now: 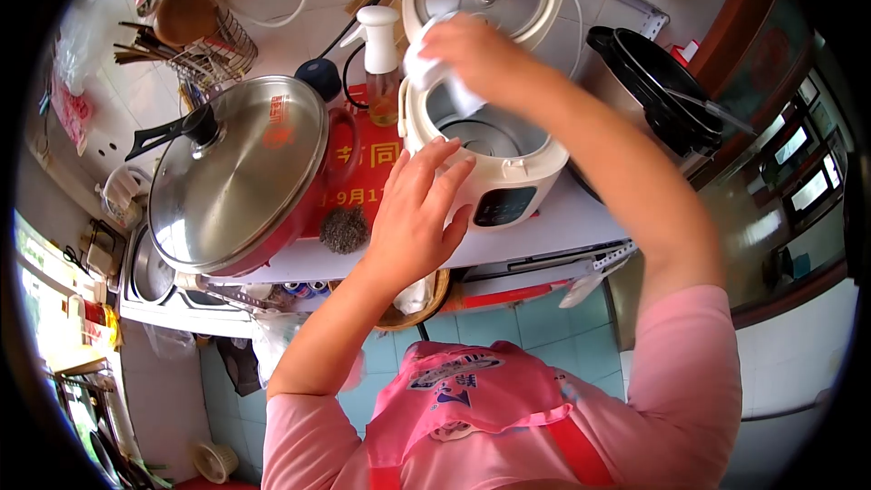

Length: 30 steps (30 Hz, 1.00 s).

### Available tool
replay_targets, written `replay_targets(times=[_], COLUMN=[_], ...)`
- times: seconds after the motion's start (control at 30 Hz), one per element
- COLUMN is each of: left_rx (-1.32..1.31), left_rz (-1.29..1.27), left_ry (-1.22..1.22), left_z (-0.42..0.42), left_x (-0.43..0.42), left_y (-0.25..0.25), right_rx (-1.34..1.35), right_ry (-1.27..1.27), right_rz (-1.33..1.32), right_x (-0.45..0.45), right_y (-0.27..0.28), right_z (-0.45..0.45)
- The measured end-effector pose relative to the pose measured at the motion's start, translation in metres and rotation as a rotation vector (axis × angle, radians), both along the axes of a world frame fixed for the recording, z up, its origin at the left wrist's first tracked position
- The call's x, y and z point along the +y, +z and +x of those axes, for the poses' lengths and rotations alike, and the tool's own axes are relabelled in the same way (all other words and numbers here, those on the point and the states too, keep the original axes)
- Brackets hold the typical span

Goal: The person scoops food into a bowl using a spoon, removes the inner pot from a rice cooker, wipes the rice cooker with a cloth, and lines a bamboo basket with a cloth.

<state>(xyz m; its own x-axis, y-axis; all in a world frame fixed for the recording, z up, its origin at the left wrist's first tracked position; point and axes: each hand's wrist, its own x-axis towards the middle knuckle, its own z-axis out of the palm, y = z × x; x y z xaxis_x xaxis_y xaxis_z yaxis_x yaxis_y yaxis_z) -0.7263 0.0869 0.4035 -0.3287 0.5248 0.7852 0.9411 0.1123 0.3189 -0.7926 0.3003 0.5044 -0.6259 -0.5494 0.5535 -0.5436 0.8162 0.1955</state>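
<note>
A white rice cooker [544, 168] stands on the counter with its lid [490, 0] raised, showing the metal inside. My right hand [481, 54] is closed on a white cloth [464, 95], or perhaps a paper towel, at the back left rim of the cooker. Part of the cloth hangs over the opening. At the cooker's front left side is my left hand [419, 209], its fingers spread and nothing in them. Whether its fingertips press on the cooker I cannot tell. A steel wool scrubber [344, 230] lies left of my left hand.
Left on the counter is a large red pan [263, 259] under a steel lid [245, 172]. Behind it are a spray bottle [382, 73] and a wire utensil basket [213, 54]. A black pot [658, 73] stands right of the cooker. Below the counter edge is a wicker basket [440, 295].
</note>
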Motion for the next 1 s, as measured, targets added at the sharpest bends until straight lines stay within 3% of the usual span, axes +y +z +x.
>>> replay_targets(times=[0.07, 0.2, 0.27, 0.47, 0.6, 0.63, 0.73, 0.87, 0.93, 1.0], left_rx=[0.069, 0.069, 0.063, 0.061, 0.079, 0.084, 0.085, 0.084, 0.076, 0.069], left_rz=[-0.135, -0.087, -0.094, -0.135, -0.118, -0.114, -0.102, -0.091, -0.081, -0.079], left_ry=[0.092, 0.080, 0.079, 0.093, 0.106, 0.110, 0.104, 0.091, 0.076, 0.058], left_z=[0.002, 0.001, 0.002, 0.004, 0.001, 0.001, 0.002, 0.001, 0.001, 0.000], left_x=[0.005, 0.008, 0.008, 0.009, 0.012, 0.013, 0.014, 0.015, 0.016, 0.016], left_y=[0.003, -0.007, -0.006, -0.008, -0.012, -0.013, -0.015, -0.016, -0.017, -0.017], right_rx=[-0.250, -0.262, -0.209, -0.315, -0.358, -0.283, -0.280, -0.233, -0.438, -0.480], right_ry=[-0.130, -0.158, -0.252, -0.552, -0.610, -0.486, -0.558, -0.353, -0.183, -0.178], right_rz=[-0.188, -0.199, -0.034, -0.256, -0.145, -0.152, -0.307, -0.203, -0.337, -0.384], right_x=[-0.004, 0.029, 0.051, 0.118, 0.102, 0.101, 0.088, 0.062, 0.039, 0.022], right_y=[-0.031, -0.037, -0.028, -0.030, -0.025, -0.030, -0.041, -0.036, -0.021, -0.006], right_z=[-0.008, -0.009, 0.008, 0.036, 0.084, 0.095, 0.130, 0.181, 0.205, 0.219])
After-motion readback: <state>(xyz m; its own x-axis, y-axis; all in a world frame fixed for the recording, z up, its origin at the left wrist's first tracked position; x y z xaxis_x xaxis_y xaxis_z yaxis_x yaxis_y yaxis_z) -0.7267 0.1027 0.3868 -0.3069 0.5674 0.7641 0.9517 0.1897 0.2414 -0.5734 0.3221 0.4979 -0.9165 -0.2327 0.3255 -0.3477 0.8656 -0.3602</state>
